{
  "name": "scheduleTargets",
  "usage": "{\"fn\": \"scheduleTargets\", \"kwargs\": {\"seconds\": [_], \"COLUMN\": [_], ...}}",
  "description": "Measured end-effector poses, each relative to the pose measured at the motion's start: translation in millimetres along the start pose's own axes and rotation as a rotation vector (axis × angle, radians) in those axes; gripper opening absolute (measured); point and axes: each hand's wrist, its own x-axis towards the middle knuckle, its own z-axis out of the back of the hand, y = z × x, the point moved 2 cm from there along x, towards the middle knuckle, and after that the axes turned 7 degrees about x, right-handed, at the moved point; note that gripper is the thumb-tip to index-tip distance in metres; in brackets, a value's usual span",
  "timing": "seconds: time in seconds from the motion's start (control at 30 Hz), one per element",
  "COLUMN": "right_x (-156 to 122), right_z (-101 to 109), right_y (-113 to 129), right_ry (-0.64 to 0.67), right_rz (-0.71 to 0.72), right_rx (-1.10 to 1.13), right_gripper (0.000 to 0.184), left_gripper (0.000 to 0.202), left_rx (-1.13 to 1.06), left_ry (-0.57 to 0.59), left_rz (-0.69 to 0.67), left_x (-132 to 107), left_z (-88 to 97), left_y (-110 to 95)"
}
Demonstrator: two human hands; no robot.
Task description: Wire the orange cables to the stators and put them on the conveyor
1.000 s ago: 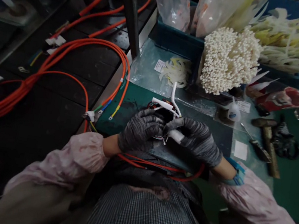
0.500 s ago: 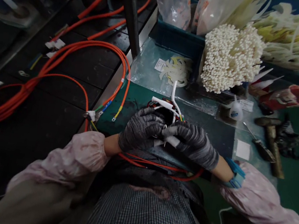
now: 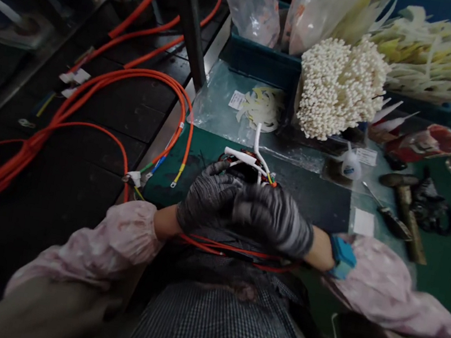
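Both hands wear grey striped gloves and meet over a small wire bundle (image 3: pixel 252 164) at the near edge of the green table (image 3: pixel 207 149). My left hand (image 3: pixel 205 200) is curled shut on the bundle from the left. Closed against it from the right, my right hand (image 3: pixel 271 216) covers the white piece it held a moment ago. White sleeved ends and coloured wires stick up past the fingers. Thin orange wires (image 3: pixel 230 248) run under both wrists.
Orange cables (image 3: pixel 91 96) loop over the dark floor at left. A bunch of white cable ties (image 3: pixel 341 87) and plastic bags (image 3: pixel 256 2) stand behind. A small glue bottle (image 3: pixel 352 165), a hammer (image 3: pixel 405 206) and a screwdriver (image 3: pixel 387 214) lie at right.
My right hand has slid left over the bundle and now covers the white piece that showed between its fingers. The left hand has stayed in place.
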Motion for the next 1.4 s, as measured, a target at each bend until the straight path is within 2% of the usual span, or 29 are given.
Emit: {"fn": "scheduleTargets", "kwargs": {"seconds": [0.07,0.13,0.23,0.27,0.33,0.4,0.5,0.57,0.63,0.67,0.7,0.77,0.83,0.9,0.93,1.0,1.03,1.1,1.17,1.27,1.33,1.4], "right_x": [19,27,13,6,-5,-4,24,49,65,67,64,46,16,-13,-24,-34,-35,-32,-28,-26,-29,-38], "right_z": [5,14,27,28,24,18,20,25,30,33,38,51,72,97,109,128,134,140,140,137,136,136], "right_y": [-9,-19,-30,-33,-39,-47,-64,-74,-78,-78,-77,-76,-80,-91,-99,-115,-123,-136,-140,-131,-115,-94], "right_ry": [-0.082,-0.19,-0.429,-0.448,-0.348,-0.147,0.076,0.23,0.327,0.297,0.209,-0.065,-0.359,-0.596,-0.675,-0.724,-0.698,-0.635,-0.628,-0.74,-0.817,-0.936], "right_rz": [-0.048,-0.063,-0.171,-0.209,-0.278,-0.304,-0.239,-0.13,-0.02,0.022,0.05,0.054,-0.018,-0.141,-0.212,-0.311,-0.345,-0.376,-0.357,-0.237,-0.176,-0.175], "right_rx": [-0.021,-0.037,-0.051,-0.044,0.008,0.075,0.128,0.179,0.212,0.188,0.136,-0.001,-0.122,-0.263,-0.378,-0.52,-0.557,-0.574,-0.549,-0.431,-0.296,-0.089], "right_gripper": [0.03,0.03,0.027,0.029,0.043,0.051,0.048,0.042,0.037,0.036,0.037,0.042,0.04,0.028,0.024,0.022,0.023,0.02,0.015,0.016,0.015,0.016], "left_gripper": [0.016,0.012,0.013,0.013,0.014,0.02,0.038,0.035,0.025,0.022,0.021,0.025,0.027,0.02,0.013,0.004,0.009,0.014,0.013,0.005,0.012,0.022], "left_rx": [0.036,0.037,0.1,0.147,0.225,0.249,0.29,0.345,0.416,0.452,0.484,0.524,0.54,0.534,0.512,0.445,0.417,0.39,0.383,0.397,0.431,0.448], "left_ry": [0.01,0.078,0.142,0.133,0.135,0.206,0.399,0.49,0.541,0.539,0.505,0.371,0.264,0.263,0.277,0.261,0.238,0.209,0.203,0.14,0.083,0.04], "left_rz": [-0.034,-0.087,-0.182,-0.176,-0.114,-0.105,-0.33,-0.447,-0.469,-0.462,-0.454,-0.433,-0.394,-0.347,-0.342,-0.374,-0.391,-0.384,-0.316,-0.196,-0.132,-0.101], "left_x": [-2,-4,-9,-10,-10,-6,6,15,20,20,18,11,3,-4,-7,-10,-11,-14,-19,-23,-22,-18], "left_z": [-1.0,-0.3,7.7,12.5,23.9,36.3,53.1,61.2,65.4,66.5,67.3,67.9,65.7,59.9,56.3,50.1,47.8,43.7,39.2,29.1,20.4,13.4], "left_y": [4,9,15,17,20,21,17,15,13,12,11,9,11,18,23,31,34,37,35,23,13,5]}}
